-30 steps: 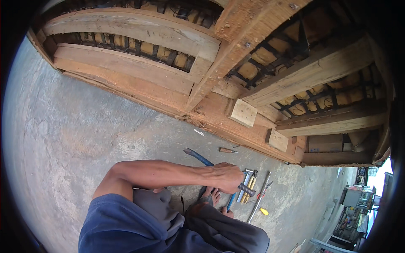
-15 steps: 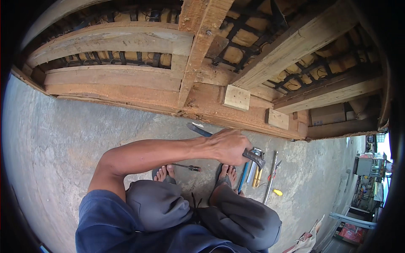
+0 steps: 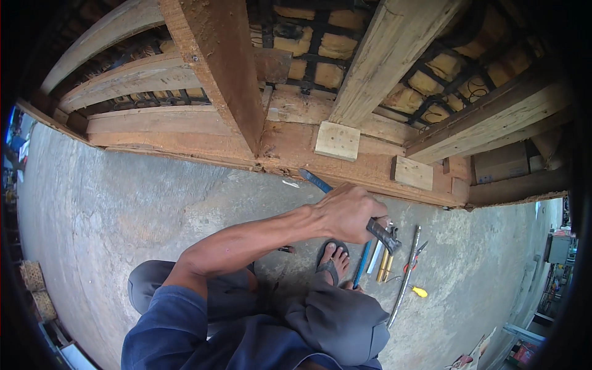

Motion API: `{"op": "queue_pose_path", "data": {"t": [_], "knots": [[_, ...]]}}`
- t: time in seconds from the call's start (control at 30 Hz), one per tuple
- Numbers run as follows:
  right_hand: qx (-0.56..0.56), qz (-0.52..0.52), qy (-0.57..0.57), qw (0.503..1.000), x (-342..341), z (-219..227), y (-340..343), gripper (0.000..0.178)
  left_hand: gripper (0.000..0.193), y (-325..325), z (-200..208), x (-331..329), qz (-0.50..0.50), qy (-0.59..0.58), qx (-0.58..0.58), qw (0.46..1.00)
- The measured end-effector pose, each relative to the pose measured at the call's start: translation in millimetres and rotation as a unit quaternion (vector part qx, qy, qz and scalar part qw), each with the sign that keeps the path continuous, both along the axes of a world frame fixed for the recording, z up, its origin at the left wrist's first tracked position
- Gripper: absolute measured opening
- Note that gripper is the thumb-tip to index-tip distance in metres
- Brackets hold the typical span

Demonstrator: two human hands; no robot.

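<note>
My left hand [image 3: 350, 213] is closed around a hammer [image 3: 383, 237], over the floor in front of a wooden furniture frame [image 3: 290, 148]. Past my knuckles, on the right, shows the dark, curved head. The blue-black handle end sticks out on the other side, close to the frame's lower rail. My left forearm crosses from the left above my knees. My right hand is out of view. Beneath the forearm a dark-tipped tool [image 3: 285, 249] lies mostly hidden.
Right of my foot lie a blue rod [image 3: 362, 264], brass-coloured sticks [image 3: 385, 266], a long metal rod [image 3: 404, 277], a red-handled tool [image 3: 420, 249] and a yellow-handled one [image 3: 420, 291]. Wooden beams [image 3: 394, 55] and dark webbing rise ahead. Two wood blocks [image 3: 337, 141] sit on the rail.
My left hand, still holding the hammer, appears slightly further right. The view has shifted, and my left foot and most of the dark-tipped tool are now hidden behind my forearm.
</note>
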State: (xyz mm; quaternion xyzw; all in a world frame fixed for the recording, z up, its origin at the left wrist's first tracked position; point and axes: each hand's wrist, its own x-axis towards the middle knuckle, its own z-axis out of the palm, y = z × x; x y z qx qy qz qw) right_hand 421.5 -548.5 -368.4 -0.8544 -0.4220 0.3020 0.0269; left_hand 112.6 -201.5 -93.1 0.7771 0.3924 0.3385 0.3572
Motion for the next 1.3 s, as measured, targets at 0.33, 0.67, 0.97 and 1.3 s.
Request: {"op": "queue_pose_path", "data": {"t": [0.33,0.67,0.97,1.3], "knots": [[0.058,0.020,0.016,0.998,36,-20,69,0.033,0.017,18,-20,-18,0.117,-0.005,-0.094,0.989],[0.102,-0.051,0.283,0.952,-3,86,148,0.031,0.033,-38,-117,-24,-0.150,0.392,-0.317,0.850],[0.150,0.304,0.307,0.889,-110,162,282,0.024,0.029,-125,-141,-146,-0.189,0.544,-0.349,0.740],[0.203,0.474,0.192,0.835,-209,232,347,0.044,0.037,-192,-194,-130,0.062,0.282,-0.434,0.853]]}}
